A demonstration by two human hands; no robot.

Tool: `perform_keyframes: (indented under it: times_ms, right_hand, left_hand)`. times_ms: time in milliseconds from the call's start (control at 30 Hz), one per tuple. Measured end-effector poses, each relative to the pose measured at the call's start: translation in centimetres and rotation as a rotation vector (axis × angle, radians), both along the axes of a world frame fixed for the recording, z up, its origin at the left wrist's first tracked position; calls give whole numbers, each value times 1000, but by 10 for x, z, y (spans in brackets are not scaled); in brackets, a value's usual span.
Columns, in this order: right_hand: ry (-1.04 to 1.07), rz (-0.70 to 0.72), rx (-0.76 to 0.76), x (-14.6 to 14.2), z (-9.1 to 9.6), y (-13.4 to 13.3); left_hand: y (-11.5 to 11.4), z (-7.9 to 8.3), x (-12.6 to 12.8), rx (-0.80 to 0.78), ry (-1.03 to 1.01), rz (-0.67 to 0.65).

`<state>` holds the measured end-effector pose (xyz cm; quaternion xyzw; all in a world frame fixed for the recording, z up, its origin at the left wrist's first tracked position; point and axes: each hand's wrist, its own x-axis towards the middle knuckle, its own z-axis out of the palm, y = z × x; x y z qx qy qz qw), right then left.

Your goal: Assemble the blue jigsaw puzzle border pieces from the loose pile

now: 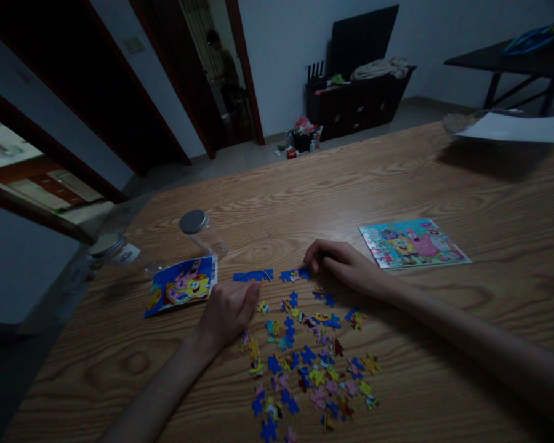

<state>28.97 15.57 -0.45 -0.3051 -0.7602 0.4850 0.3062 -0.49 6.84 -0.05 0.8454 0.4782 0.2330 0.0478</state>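
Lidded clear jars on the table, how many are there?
2: one labelled jar near the table's left edge, and another jar just behind the blue picture card.

9 o'clock from view centre: clear jar [207,237], metal lid on, upright on the wooden table [410,184]; labelled jar [125,253] left of it. 2 o'clock: white sheet [519,127] lying over a clear dish [453,123]; black table [475,59] beyond, blue item [530,42] on top. 1 o'clock: dark screen [362,40] on low cabinet [346,112], crumpled cloth [381,68] beside it. Just past 12: full bin [301,143] on floor. 11: person [229,66] through doorway, details too dim.
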Motion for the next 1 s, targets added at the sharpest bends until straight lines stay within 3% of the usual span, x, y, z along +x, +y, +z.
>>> perform_keyframes:
  times_ms: [1000]
  right_hand:
    - [-6,-8,-5,0,-2,0]
  left_hand:
    - [-1,1,0,-46,-44,-18]
